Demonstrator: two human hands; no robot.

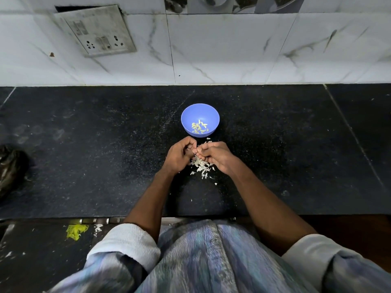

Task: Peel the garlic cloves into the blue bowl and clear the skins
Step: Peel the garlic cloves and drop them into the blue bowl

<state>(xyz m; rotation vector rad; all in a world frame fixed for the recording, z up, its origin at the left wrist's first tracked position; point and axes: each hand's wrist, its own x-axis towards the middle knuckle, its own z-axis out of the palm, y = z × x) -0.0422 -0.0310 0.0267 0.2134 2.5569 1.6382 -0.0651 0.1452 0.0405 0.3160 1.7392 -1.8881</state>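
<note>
A blue bowl (200, 112) stands on the black counter and holds several peeled garlic cloves (199, 126). Just in front of it my left hand (179, 155) and my right hand (213, 155) meet with curled fingers. Between their fingertips they pinch a small garlic clove (198, 149), mostly hidden by the fingers. A heap of white garlic skins (202, 167) lies on the counter under and between the hands, with a few scraps near the bowl's front.
The black stone counter (84, 155) runs left and right, backed by a white marble-tile wall with a socket plate (96, 30). A dark object (10, 168) sits at the far left edge. Yellow and white scraps (76, 230) lie on the floor below.
</note>
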